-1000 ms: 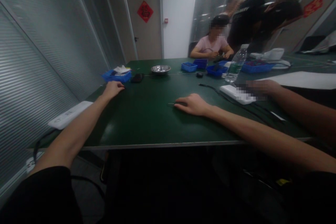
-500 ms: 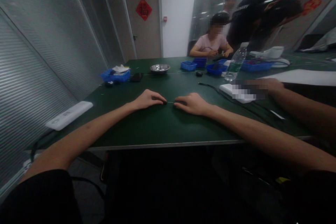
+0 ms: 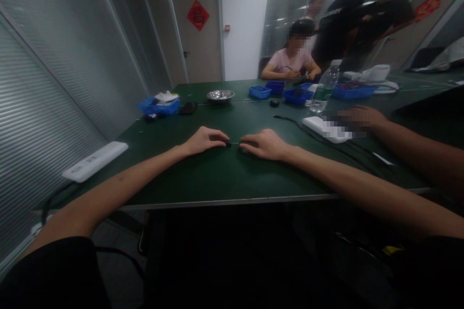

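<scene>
Over the middle of the green table [image 3: 217, 178], my left hand [image 3: 207, 141] pinches a small dark piece [image 3: 228, 144] between thumb and fingertips. A thin pale rod or wire [image 3: 235, 143] runs from that piece to my right hand [image 3: 265, 144], whose thumb and fingers are closed at its other end. What my right fingertips grip is too small and dark to name. Both hands are low over the table, a short gap apart.
Behind my hands are a metal bowl [image 3: 221, 96], blue trays [image 3: 259, 91] and a black mouse-like object [image 3: 274, 103]. At right are a bottle [image 3: 325, 88], a white power strip [image 3: 322, 128], cables and another person's hand [image 3: 364, 117]. Another power strip [image 3: 94, 160] lies left.
My two hands have barely moved and keep their grips. At the right, the white sheet near the other person's arm is gone from view, with a dark shape there now.
</scene>
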The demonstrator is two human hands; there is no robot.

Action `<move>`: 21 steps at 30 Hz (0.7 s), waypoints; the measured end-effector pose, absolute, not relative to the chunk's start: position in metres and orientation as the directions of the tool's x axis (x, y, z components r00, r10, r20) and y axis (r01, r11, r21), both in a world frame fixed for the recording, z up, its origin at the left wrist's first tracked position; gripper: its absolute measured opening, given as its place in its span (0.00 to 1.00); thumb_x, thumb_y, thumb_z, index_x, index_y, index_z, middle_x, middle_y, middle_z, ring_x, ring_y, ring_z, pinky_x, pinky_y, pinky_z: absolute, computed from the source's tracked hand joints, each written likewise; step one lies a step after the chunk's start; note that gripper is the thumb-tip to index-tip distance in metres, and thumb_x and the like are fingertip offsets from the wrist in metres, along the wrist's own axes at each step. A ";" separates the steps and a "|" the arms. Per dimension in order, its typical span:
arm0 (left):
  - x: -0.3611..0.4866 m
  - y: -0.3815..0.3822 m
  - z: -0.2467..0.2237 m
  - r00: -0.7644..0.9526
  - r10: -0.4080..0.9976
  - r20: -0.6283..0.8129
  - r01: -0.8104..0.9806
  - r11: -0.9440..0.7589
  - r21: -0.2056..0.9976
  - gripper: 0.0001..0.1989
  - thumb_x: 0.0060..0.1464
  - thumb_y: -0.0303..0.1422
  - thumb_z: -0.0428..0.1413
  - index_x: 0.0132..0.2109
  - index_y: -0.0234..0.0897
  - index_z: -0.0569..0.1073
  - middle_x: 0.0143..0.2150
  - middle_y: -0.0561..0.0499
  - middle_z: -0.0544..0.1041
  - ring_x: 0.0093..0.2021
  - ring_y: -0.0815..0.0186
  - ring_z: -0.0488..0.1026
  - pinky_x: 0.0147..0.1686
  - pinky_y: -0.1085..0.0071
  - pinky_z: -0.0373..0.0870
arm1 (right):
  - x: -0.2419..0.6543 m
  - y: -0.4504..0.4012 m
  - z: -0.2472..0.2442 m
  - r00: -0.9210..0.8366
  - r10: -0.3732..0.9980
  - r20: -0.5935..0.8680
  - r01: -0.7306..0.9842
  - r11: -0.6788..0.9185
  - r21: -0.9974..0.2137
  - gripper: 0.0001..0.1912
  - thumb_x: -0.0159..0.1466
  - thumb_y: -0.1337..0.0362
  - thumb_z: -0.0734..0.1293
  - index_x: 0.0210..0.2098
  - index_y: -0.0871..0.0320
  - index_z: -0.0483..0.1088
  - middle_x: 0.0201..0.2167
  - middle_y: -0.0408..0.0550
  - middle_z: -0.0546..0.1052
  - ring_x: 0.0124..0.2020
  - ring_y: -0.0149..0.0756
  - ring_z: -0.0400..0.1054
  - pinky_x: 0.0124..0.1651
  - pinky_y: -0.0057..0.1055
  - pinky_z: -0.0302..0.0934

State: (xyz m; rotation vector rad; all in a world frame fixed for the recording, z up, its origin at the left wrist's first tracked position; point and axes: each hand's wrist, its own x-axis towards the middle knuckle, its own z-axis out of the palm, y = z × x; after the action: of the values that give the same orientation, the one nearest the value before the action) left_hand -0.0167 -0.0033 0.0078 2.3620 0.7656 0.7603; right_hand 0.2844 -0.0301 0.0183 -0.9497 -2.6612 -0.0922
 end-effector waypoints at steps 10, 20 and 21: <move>-0.012 -0.005 0.005 0.727 0.584 0.362 0.259 -0.721 0.643 0.15 0.61 0.39 0.64 0.52 0.42 0.84 0.49 0.44 0.84 0.50 0.58 0.81 0.54 0.63 0.74 | 0.281 -0.030 0.016 -0.747 0.592 0.302 0.601 0.796 -0.074 0.28 0.75 0.46 0.57 0.59 0.57 0.77 0.36 0.52 0.84 0.30 0.36 0.75 0.36 0.30 0.59; -0.012 -0.001 0.005 0.744 0.598 0.296 0.262 -0.670 0.695 0.18 0.60 0.39 0.65 0.56 0.41 0.82 0.56 0.42 0.80 0.52 0.58 0.78 0.52 0.63 0.74 | 0.278 -0.030 0.014 -0.707 0.626 0.329 0.643 0.763 -0.068 0.27 0.75 0.47 0.58 0.58 0.57 0.78 0.37 0.53 0.84 0.31 0.38 0.76 0.36 0.30 0.59; -0.012 0.000 0.006 0.748 0.593 0.297 0.275 -0.685 0.675 0.18 0.61 0.40 0.64 0.56 0.42 0.82 0.58 0.42 0.78 0.52 0.59 0.77 0.50 0.64 0.74 | 0.277 -0.030 0.014 -0.704 0.632 0.325 0.651 0.757 -0.061 0.27 0.75 0.47 0.58 0.58 0.56 0.78 0.37 0.53 0.84 0.32 0.38 0.76 0.37 0.31 0.59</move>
State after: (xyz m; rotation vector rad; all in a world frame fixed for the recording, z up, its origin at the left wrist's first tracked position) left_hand -0.0121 0.0002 0.0061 2.3267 0.6502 0.6744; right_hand 0.2775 -0.0301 0.0139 -0.9904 -2.6283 -0.0831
